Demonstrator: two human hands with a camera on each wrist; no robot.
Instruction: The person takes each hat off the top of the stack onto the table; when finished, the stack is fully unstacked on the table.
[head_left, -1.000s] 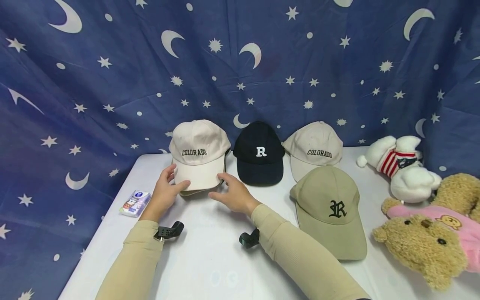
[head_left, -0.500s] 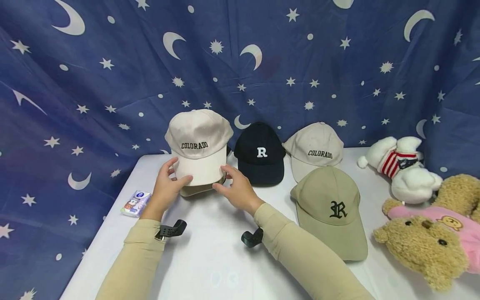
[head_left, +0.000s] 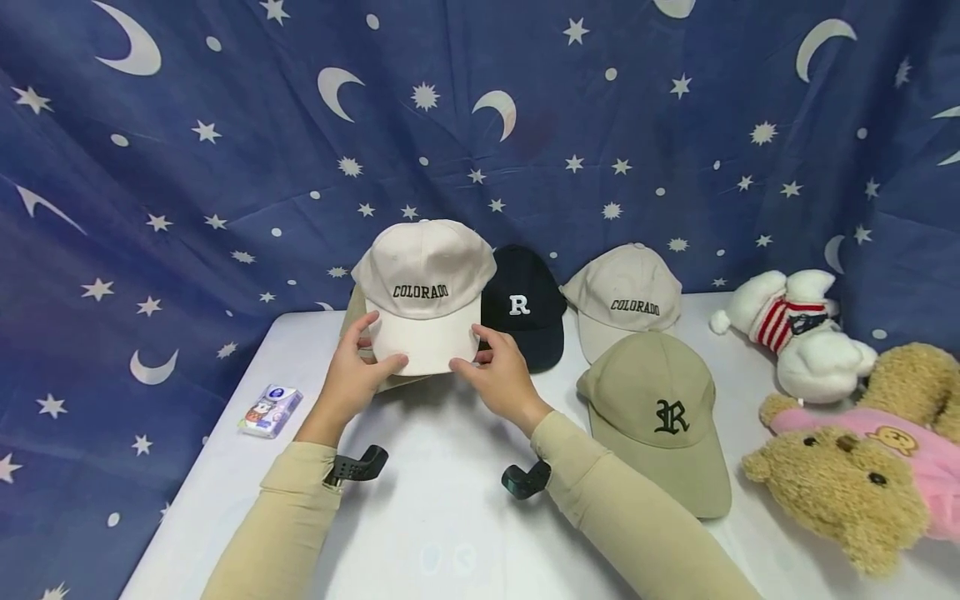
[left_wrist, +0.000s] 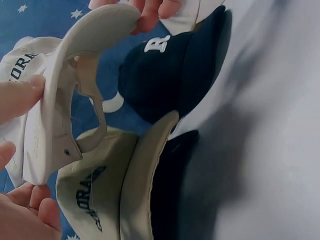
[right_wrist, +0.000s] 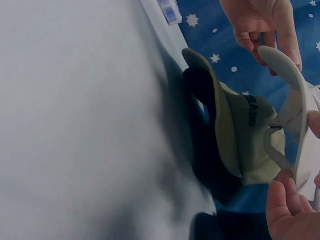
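Observation:
A cream baseball cap (head_left: pixel 423 262) lettered COLORADO is held up by its brim. My left hand (head_left: pixel 356 375) pinches the brim's left edge, thumb on top and fingers beneath. At the right edge my right hand (head_left: pixel 504 375) pinches it the same way. The left wrist view shows the cap's hollow underside and back strap, raised over a khaki cap (left_wrist: pixel 95 185) that sits on a dark cap (left_wrist: pixel 172 190). In the head view those two are mostly hidden behind the cream one. A navy cap (head_left: pixel 528 333) with a white R is partly covered by it.
Right of the navy cap is another beige COLORADO cap (head_left: pixel 630 287), with an olive cap (head_left: pixel 656 417) in front. A white plush toy (head_left: pixel 817 358) and a teddy bear (head_left: pixel 840 483) lie far right. A tissue pack (head_left: pixel 272 410) lies left on the white table (head_left: pixel 420 517).
Both hands have lifted the cream cap off the khaki and dark caps and carried it right, now overlapping the navy cap. The other things stay in place.

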